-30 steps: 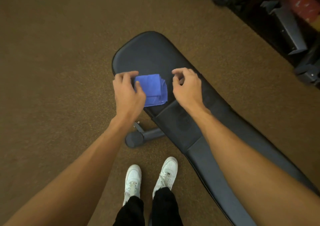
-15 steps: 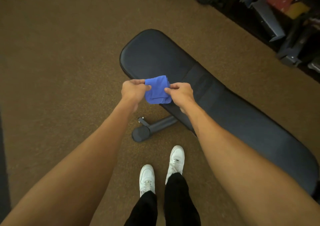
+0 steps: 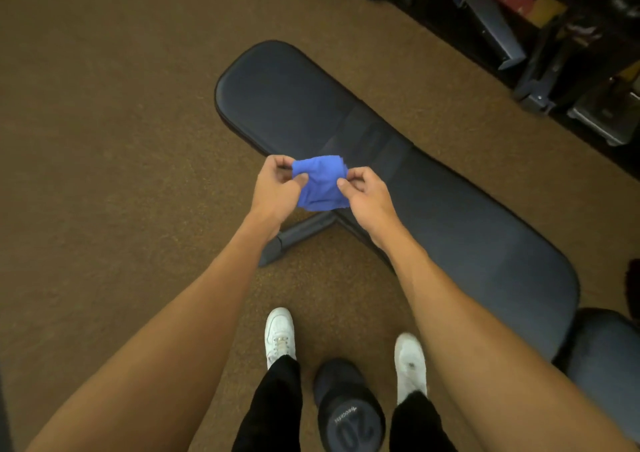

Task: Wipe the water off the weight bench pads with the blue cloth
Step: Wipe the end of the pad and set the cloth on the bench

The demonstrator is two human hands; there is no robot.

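Cloth [image 3: 322,183]: blue, soft, bunched into a creased wad; pinched at its sides by left hand [image 3: 277,188] and right hand [image 3: 367,195], held above the near edge of the bench [image 3: 450,216]. Bench: long, rounded, smooth dark padded vinyl, on brown carpet [image 3: 104,140].

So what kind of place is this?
Probably a home gym or small workout room: a padded weight bench, a dumbbell marked 20 on the carpet, and metal equipment stacked along the far edge.
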